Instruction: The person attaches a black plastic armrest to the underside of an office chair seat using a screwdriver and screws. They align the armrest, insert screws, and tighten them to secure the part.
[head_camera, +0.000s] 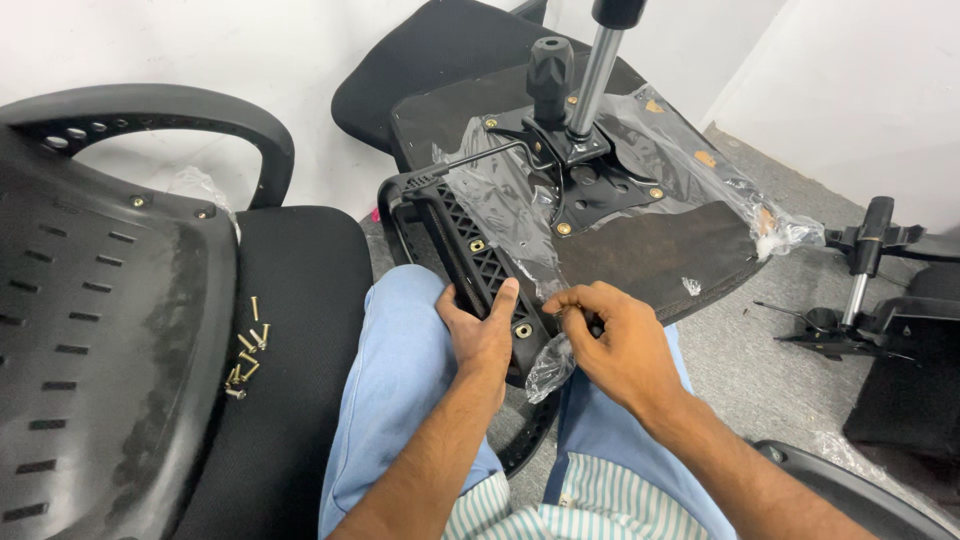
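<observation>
An upturned office chair seat (690, 255) rests against my knees, its dark underside facing up under torn clear plastic wrap (505, 200). A black metal mechanism plate (585, 170) with a knob and a gas cylinder (596, 65) is bolted at its middle. A black plastic armrest bracket (470, 245) lies along the seat's left edge. My left hand (482, 335) grips the near end of that bracket, thumb beside a brass bolt (523, 330). My right hand (615, 345) pinches at the plastic wrap just right of the bolt; what sits between the fingertips is hidden.
Several loose brass screws (247, 350) lie on a black fabric chair seat (300, 330) at my left, next to a black plastic backrest (90, 320). Another chair's mechanism and lever (865, 290) lie on the grey floor at right. A white wall stands behind.
</observation>
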